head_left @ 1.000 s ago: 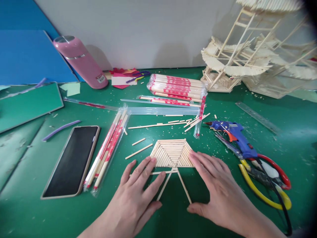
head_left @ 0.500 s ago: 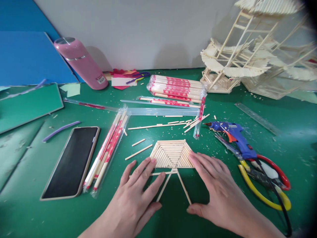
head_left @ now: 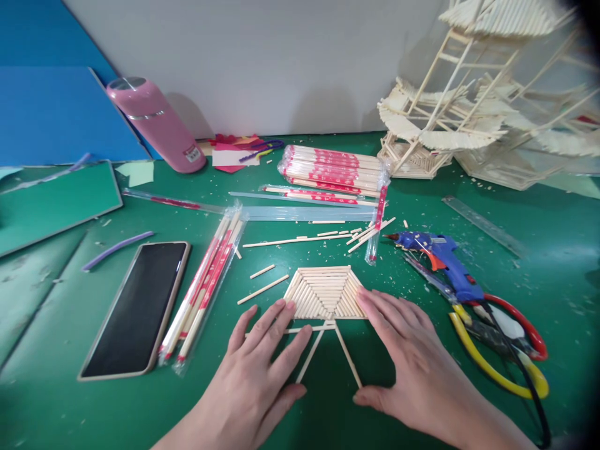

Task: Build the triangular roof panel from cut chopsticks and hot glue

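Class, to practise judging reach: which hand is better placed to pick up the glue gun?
Probably the right. The right hand touches the panel's right edge, with the glue gun just beyond on that side; the left hand would need to cross over.

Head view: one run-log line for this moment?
left hand: flat, fingertips on stick panel left edge | right hand: flat, fingertips at its right edge | loose sticks: below panel, between hands | glue gun: right, untouched
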Demonstrator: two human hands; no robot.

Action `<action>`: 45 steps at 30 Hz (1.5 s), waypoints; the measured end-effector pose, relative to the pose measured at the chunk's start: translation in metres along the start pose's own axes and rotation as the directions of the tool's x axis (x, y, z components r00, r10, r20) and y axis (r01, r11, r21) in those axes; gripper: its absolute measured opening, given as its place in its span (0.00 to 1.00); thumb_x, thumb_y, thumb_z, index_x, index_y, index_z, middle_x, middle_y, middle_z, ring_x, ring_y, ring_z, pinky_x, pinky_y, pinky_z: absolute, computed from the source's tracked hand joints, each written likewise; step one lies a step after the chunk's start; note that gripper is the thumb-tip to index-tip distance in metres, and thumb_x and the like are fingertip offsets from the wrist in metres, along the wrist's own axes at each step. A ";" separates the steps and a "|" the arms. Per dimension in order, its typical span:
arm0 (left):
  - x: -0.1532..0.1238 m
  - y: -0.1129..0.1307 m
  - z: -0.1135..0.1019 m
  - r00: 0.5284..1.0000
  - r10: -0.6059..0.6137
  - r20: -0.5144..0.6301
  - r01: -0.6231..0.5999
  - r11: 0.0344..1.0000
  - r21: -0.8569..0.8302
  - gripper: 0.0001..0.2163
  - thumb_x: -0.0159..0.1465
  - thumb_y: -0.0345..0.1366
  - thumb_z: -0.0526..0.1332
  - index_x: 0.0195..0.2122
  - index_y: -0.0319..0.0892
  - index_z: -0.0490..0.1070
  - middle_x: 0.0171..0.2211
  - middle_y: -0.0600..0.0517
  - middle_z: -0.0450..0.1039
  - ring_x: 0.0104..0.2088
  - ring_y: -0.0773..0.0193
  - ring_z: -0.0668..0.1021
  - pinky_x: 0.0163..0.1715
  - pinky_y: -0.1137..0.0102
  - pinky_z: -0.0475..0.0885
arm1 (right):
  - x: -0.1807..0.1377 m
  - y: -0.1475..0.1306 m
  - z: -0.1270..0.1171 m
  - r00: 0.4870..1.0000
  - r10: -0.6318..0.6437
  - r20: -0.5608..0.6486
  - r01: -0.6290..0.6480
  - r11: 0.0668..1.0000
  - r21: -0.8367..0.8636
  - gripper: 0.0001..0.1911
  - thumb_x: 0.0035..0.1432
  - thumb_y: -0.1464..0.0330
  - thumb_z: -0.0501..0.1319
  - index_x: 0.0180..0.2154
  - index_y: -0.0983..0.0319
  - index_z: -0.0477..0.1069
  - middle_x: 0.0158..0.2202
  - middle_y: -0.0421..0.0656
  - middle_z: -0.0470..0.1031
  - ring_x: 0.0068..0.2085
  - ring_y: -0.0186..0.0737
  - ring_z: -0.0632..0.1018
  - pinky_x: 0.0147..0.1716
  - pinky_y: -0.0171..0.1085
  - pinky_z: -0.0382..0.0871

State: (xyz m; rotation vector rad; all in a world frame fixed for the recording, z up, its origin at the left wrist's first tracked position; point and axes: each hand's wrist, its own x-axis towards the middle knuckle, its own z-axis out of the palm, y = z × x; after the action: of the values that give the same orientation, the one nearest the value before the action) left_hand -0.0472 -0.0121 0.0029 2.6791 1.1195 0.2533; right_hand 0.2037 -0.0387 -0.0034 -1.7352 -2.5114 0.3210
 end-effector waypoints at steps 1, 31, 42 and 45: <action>0.000 0.000 0.000 1.000 0.006 0.010 -0.006 1.000 0.014 0.20 0.62 0.32 0.53 0.56 0.45 0.58 0.60 0.44 0.53 0.60 0.49 0.55 0.54 0.48 0.53 | -0.001 0.000 0.000 1.000 0.004 0.008 -0.004 1.000 -0.001 0.50 0.44 0.49 0.58 0.62 0.62 0.41 0.63 0.37 0.46 0.60 0.46 0.53 0.54 0.48 0.49; 0.041 0.017 0.006 0.993 0.055 -0.100 -0.043 0.992 0.117 0.10 0.62 0.26 0.50 0.27 0.40 0.67 0.26 0.50 0.65 0.30 0.59 0.64 0.29 0.65 0.54 | -0.003 -0.015 0.008 0.929 0.129 -0.348 0.028 0.910 0.413 0.21 0.57 0.71 0.55 0.53 0.62 0.58 0.47 0.48 0.68 0.49 0.43 0.69 0.45 0.43 0.67; 0.037 0.015 0.018 0.978 0.034 -0.208 -0.027 0.999 0.036 0.11 0.59 0.24 0.49 0.34 0.38 0.70 0.28 0.49 0.67 0.31 0.60 0.66 0.30 0.64 0.56 | 0.010 -0.027 0.011 0.921 0.097 -0.376 0.046 0.934 0.353 0.11 0.55 0.75 0.57 0.41 0.58 0.69 0.30 0.41 0.71 0.32 0.36 0.71 0.32 0.39 0.62; 0.038 0.015 0.019 0.972 0.045 -0.229 -0.039 0.999 0.031 0.11 0.59 0.24 0.48 0.33 0.38 0.70 0.29 0.48 0.68 0.32 0.59 0.66 0.30 0.64 0.56 | 0.014 -0.029 0.012 0.927 0.130 -0.351 0.016 0.923 0.384 0.10 0.53 0.74 0.60 0.38 0.58 0.71 0.30 0.40 0.71 0.31 0.36 0.71 0.32 0.39 0.60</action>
State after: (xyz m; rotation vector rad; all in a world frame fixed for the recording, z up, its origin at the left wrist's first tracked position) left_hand -0.0061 0.0024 -0.0082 2.7528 1.1350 0.5728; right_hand 0.1700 -0.0372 -0.0093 -1.5453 -1.9772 0.4083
